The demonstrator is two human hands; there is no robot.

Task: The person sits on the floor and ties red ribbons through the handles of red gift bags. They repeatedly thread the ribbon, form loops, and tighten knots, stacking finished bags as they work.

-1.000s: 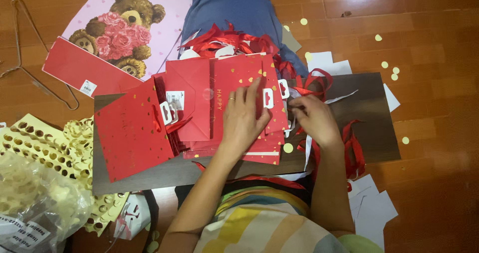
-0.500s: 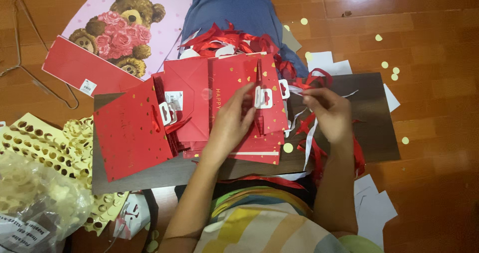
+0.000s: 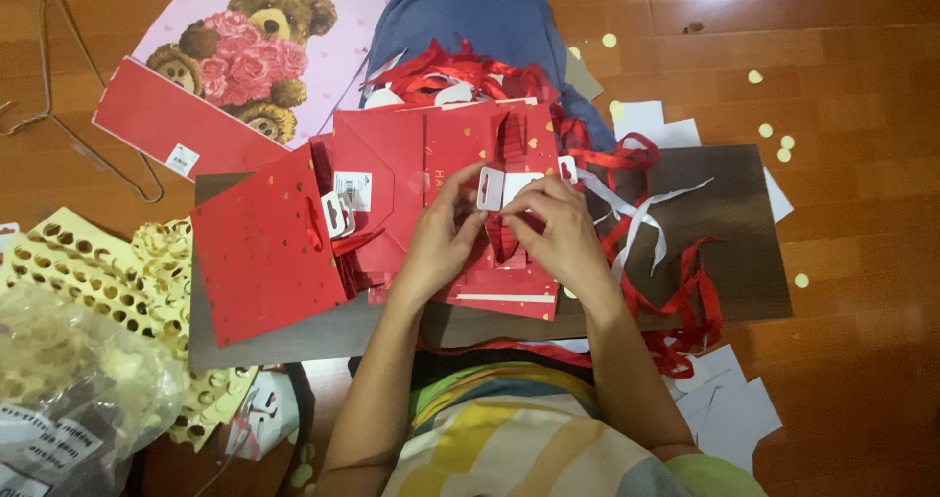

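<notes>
My left hand (image 3: pixel 443 238) and my right hand (image 3: pixel 558 231) meet over a stack of flat red paper gift bags (image 3: pixel 431 174) with small gold hearts. Both pinch a white hang tag (image 3: pixel 493 189) on the top bag, beside its red ribbon handle (image 3: pixel 505 144). The bags lie on a dark brown board (image 3: pixel 734 252). Another red bag (image 3: pixel 259 252) lies flat at the left of the board, with its own white tags (image 3: pixel 338 213).
Red and white ribbon strips (image 3: pixel 646 213) trail at the right. A pink teddy-bear bag (image 3: pixel 245 47) and a wire hanger (image 3: pixel 59 86) lie at the far left. Punched yellow card sheets (image 3: pixel 88 262), a clear plastic bag (image 3: pixel 69 389), blue cloth (image 3: pixel 460 12) and white paper scraps (image 3: pixel 725 409) surround the board.
My right hand came in from the ribbon at the right to the white tag. My left hand lifted off the flat bag and closed its fingertips on the same tag.
</notes>
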